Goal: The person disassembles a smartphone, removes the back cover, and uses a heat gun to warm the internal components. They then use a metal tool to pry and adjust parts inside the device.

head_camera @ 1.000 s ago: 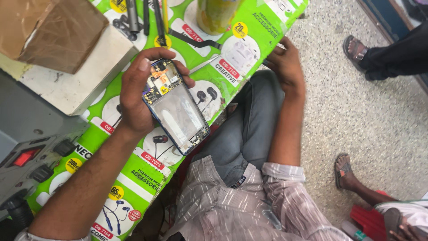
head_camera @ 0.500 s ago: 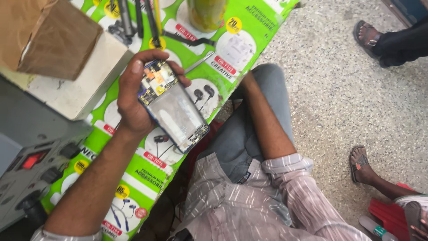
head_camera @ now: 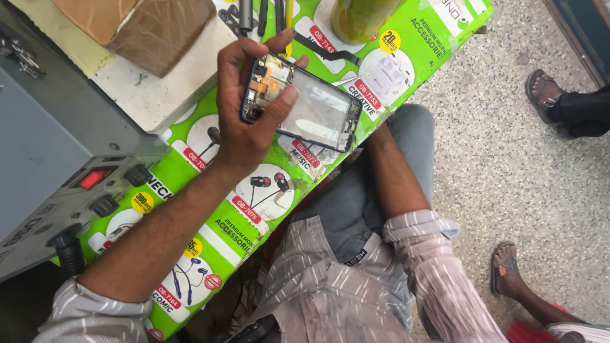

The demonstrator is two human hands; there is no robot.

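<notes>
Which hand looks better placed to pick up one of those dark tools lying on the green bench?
Probably the right: the left hand grips the opened phone with bare circuit board, while the right forearm disappears beneath the green printed bench mat, hand unseen.

Views: one only, head-worn, so no second view overlaps.
Facing: steeply down over the green poster-covered bench.
Nearness: close above that bench.
Frame: speckled floor right of it.

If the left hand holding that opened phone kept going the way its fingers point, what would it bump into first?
The left hand points up and away over the green bench top. First in line are probably the dark tools lying near the far edge, though depth is hard to judge.
</notes>
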